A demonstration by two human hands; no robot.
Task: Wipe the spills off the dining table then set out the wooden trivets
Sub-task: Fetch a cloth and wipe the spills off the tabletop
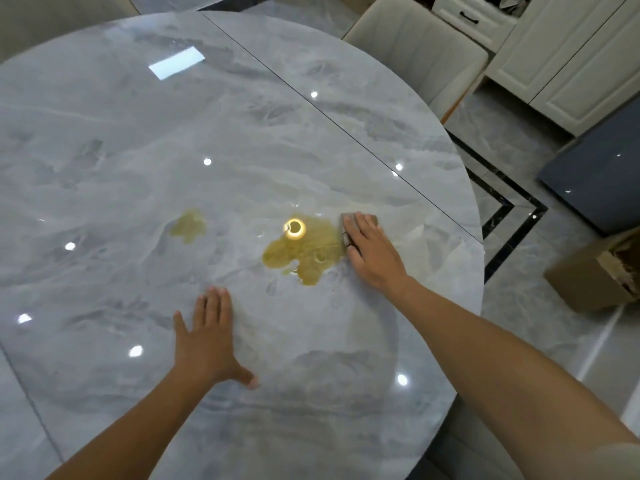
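**Wiping stage: cloth at the edge of the large spill**

1. Table (pixel 138 150): a round, glossy, marble-patterned top. I judge it slick when wet, so the cloth will glide and may push liquid ahead of it instead of soaking it up.

2. Large spill (pixel 304 252): a yellowish puddle right of centre, on the half nearer me. It is thin and unwiped. Its right margin touches the cloth.

3. Left hand (pixel 207 341): flat on dry table near me, fingers straight and spread, holding nothing. It braces my lean and sits well apart from the other hand.

4. Right hand (pixel 372 251): palm down on the cloth, fingers straight and pressing, not curled round it.

5. Small spill (pixel 188 226): a second yellowish patch to the left of the large one, apart from it and untouched.

6. Cloth (pixel 345 223): a small grey-brown pad, mostly hidden under my fingers. It looks soft and light. I judge flat pressure from above the right hold for wiping. To lift it, pinch the exposed edge.

7. Trivets: not in view. Setting them out has not begun.
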